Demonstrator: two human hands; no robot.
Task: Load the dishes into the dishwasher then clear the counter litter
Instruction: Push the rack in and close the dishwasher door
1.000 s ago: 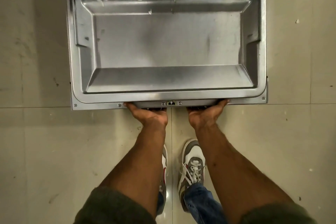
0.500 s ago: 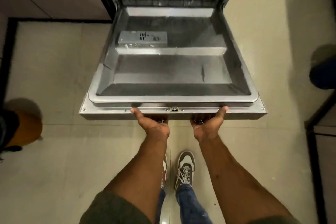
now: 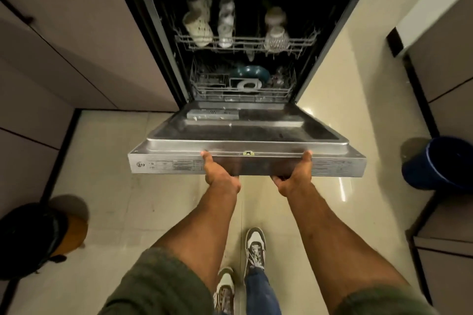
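The dishwasher door [image 3: 245,133] hangs partly raised, its steel inner face up. My left hand [image 3: 220,176] and my right hand [image 3: 294,179] grip its front edge from below, thumbs over the top rim and fingers hidden underneath. Inside the dark tub the upper rack [image 3: 243,42] holds several mugs and glasses. A teal bowl [image 3: 249,73] and a white plate [image 3: 248,84] stand in the lower rack [image 3: 243,92].
Grey cabinet fronts [image 3: 76,46] flank the dishwasher on the left. A blue bucket [image 3: 440,163] stands on the tiled floor at the right, and an orange stool with a black bag [image 3: 38,235] at the left. More cabinets [image 3: 448,84] line the right side.
The door has swung upward from lying flat, both hands lifting its front edge. The view has pulled back, and the racks with dishes have come into sight.
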